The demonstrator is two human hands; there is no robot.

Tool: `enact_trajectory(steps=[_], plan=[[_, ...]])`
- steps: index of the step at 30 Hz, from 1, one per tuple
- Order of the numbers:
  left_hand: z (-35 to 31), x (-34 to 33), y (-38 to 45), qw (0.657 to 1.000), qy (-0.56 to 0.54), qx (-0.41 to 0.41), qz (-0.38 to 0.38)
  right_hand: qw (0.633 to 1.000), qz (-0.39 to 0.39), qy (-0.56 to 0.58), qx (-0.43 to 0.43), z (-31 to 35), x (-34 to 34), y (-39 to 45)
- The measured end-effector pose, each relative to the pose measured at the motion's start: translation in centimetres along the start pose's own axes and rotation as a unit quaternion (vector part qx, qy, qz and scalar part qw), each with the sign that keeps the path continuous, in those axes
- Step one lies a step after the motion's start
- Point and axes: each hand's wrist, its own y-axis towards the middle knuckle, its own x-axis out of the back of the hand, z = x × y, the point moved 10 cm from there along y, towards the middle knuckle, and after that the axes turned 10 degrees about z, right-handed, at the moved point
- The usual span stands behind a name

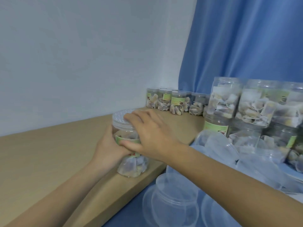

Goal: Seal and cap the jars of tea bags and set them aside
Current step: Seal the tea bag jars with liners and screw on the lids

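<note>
While the left hand point(108, 145) grips the jar point(131, 154), right-hand fingers point(139, 118) lie curled over its cap point(121, 119).

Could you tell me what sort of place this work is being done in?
Probably a small home or workshop packing corner, not a factory: a plain wooden tabletop against a bare wall, a blue curtain, rows of labelled tea-bag jars, and loose clear lids heaped nearby.

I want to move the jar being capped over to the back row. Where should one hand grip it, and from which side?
Grip the jar around its labelled middle, from the side, as the left hand does now. It stands upright on the shelf, its wall is round, and the lid on top may not be tight yet.
</note>
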Motion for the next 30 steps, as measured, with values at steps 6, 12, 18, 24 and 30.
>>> enact_trajectory(steps=[6, 12, 18, 24, 30], plan=[[-0.4, -7.2, 5.3, 0.990, 0.001, 0.020, 0.138, 0.996, 0.039, 0.037, -0.069, -10.4, -2.9, 1.9], [-2.2, -11.7, 9.3, 0.983, 0.039, 0.060, 0.167, 0.943, 0.220, -0.164, -0.188, -24.2, -6.4, 0.6], [-5.4, -14.6, 8.0, 0.983, 0.052, 0.037, 0.171, 0.977, 0.188, -0.096, -0.018, -16.7, -5.7, -0.9], [-9.9, -16.3, 4.4, 0.989, -0.012, 0.019, 0.145, 0.989, 0.124, -0.083, -0.013, -14.6, 2.5, -5.5], [-17.4, -22.5, -0.4, 0.984, -0.080, -0.019, 0.159, 0.988, 0.093, -0.102, -0.062, -16.3, 9.4, -13.5]])
